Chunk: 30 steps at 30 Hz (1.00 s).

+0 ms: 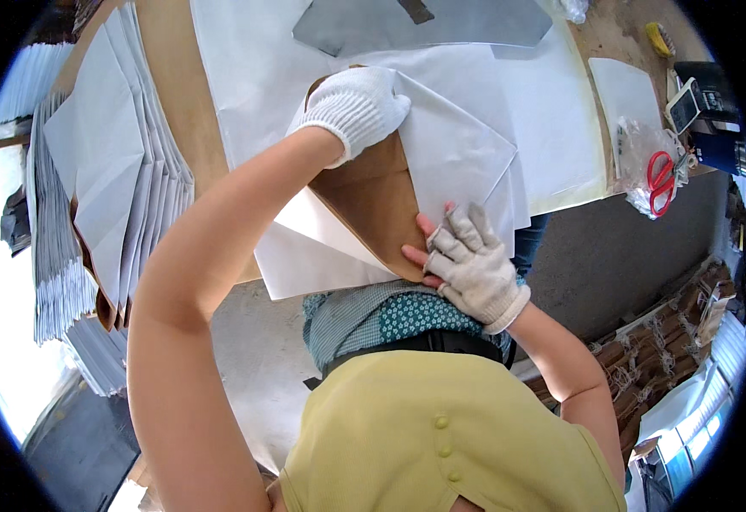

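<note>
White-and-brown paper, shaped like a bag (pixel 377 200), is laid over the near edge of the worktable (pixel 172 64), right in front of the waist, brown inside spread open; its far end is covered by the left hand (pixel 363 107), knit-gloved, fingers curled in, though whether paper is pinched under them cannot be told; its near brown rim is touched by the right hand (pixel 475 269), fingers spread and bare-tipped, nothing clenched. For good work, both ends should be pulled evenly so the opening is drawn symmetrical; creases are best pressed with flat fingers, not tips, since thin paper would likely be dented or torn; the near corner, hung past the edge, probably needs support before being pressed. Loose white sheets (pixel 552 128) are spread underneath and could be dragged along; a grey metal plate (pixel 441 26) is set just beyond the left hand, so far reach may be limited; pleated paper stacks (pixel 117 171) are stood at the left, near the left arm, elbow best tucked in; red scissors (pixel 661 183), a clear plastic bag (pixel 633 141) and a yellow tape roll (pixel 660 39) are left at the right, well apart.
</note>
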Motion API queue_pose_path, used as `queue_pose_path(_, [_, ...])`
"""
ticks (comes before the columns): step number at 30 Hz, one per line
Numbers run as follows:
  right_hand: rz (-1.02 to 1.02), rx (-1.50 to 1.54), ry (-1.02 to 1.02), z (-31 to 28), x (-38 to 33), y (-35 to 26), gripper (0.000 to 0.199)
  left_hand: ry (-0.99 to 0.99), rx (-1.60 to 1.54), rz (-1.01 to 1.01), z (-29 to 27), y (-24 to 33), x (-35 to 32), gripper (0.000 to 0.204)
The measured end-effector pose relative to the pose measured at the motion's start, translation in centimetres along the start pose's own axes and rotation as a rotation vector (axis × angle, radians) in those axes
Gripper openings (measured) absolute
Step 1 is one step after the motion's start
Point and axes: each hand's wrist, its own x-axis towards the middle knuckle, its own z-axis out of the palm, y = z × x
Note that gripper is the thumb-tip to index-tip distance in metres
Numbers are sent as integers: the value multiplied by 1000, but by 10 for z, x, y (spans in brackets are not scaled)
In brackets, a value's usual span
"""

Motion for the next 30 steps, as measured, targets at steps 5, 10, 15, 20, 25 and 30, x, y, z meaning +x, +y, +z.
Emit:
queue_pose_path(5, [-24, 23, 34, -18, 32, 36, 62, 55, -34, 34, 0, -5, -13, 46])
queue_pose_path(10, [206, -145, 215, -24, 73, 52, 76, 312, -347, 115, -52, -16, -80, 41])
queue_pose_path(15, [63, -169, 211, -25, 116, 58, 80, 702, -505, 95, 35, -81, -140, 50])
queue_pose_path(20, [-21, -195, 274, -14, 173, 71, 76, 505, -733, -5, 64, -95, -143, 55])
queue_pose_path(25, [-231, -79, 178, -5, 182, 20, 55, 345, -1590, 103, 59, -151, -142, 76])
queue_pose_path(30, [285, 831, -22, 71, 196, -41, 39, 350, -1627, 116, 55, -155, -142, 75])
